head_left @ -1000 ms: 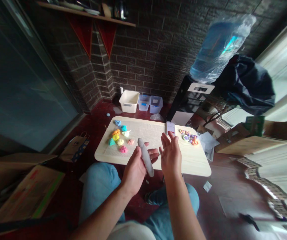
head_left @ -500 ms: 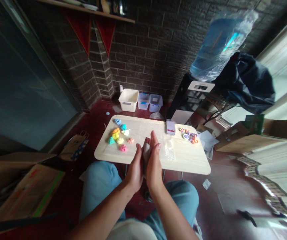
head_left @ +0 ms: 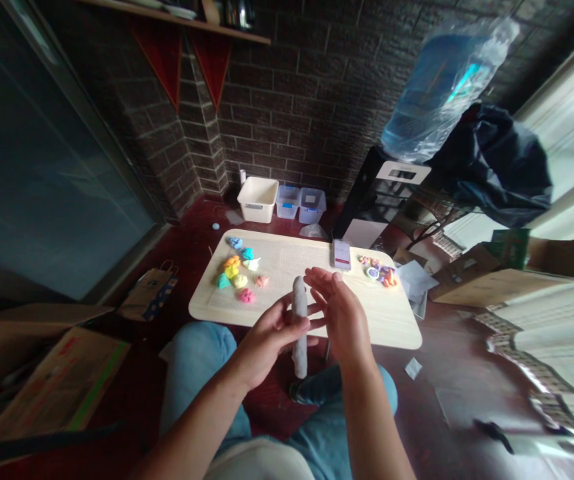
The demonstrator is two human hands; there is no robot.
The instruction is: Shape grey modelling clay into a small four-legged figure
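Observation:
A long grey roll of modelling clay (head_left: pixel 299 357) stands nearly upright above my lap, at the table's near edge. My left hand (head_left: pixel 274 330) grips it around the middle, with the thumb across its front. Close on the right, my right hand (head_left: pixel 344 317) is open, its fingers stretched toward the roll; whether the fingertips touch it is hard to tell. On the left of the table (head_left: pixel 381 327) lie several coloured clay lumps, among them a pink one (head_left: pixel 247 295), a green one (head_left: pixel 223 281) and a blue one (head_left: pixel 235 243).
A phone (head_left: pixel 341 255) lies at the table's far edge. Right of it are small purple and orange clay pieces (head_left: pixel 389 277) and a round white-rimmed item (head_left: pixel 371 273). Behind the table stand a cream bin (head_left: pixel 257 203) and clear boxes (head_left: pixel 311 207). Cardboard boxes (head_left: pixel 41 380) flank the table.
My palms were pressed together around the grey clay. They have parted: my right hand has moved right, and my left hand now holds the clay, visible as a long roll.

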